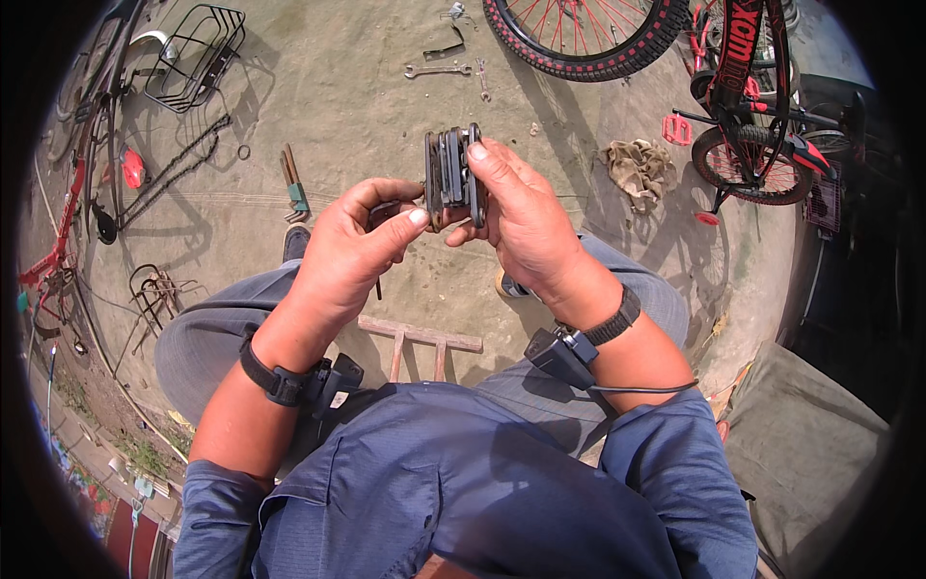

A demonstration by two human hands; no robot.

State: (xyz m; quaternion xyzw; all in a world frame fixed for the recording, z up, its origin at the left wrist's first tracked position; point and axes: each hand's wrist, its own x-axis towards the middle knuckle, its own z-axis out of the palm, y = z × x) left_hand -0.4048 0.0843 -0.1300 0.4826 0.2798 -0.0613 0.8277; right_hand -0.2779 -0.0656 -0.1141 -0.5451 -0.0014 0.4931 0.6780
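Between my hands, above my lap, is a dark part with rounded end plates and several bars, which looks like a bicycle pedal (451,172). My left hand (371,232) pinches its lower left side, thumb in front and fingers bent behind. My right hand (516,198) grips its right end plate, with the thumb on the upper face and the fingers curled around below. The palm side of the fingers is partly hidden. A thin dark rod end shows under my left hand; I cannot tell what it belongs to.
Beyond lie an open-ended wrench (438,70), a smaller wrench (483,80) and a hex key set (294,183). Left are a wire basket (198,56), a chain (174,174) and a red bike frame (66,227). Right are a crumpled rag (639,174) and a bicycle (748,87). A wooden stool (422,335) stands between my legs.
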